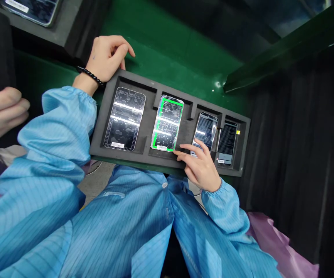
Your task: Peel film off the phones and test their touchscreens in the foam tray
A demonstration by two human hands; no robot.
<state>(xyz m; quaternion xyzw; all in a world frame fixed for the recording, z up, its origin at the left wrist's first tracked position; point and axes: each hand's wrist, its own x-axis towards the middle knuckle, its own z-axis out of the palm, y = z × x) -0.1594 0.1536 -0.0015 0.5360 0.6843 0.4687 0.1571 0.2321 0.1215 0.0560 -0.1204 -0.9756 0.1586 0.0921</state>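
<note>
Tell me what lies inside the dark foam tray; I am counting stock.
The foam tray holds four phones, one per slot; the second phone has a green border. The right hand covers the third phone's lower end.

Green work surface [167, 42], another phone on a grey block [32, 9] — upper left, purple sheet [274, 239]
</note>
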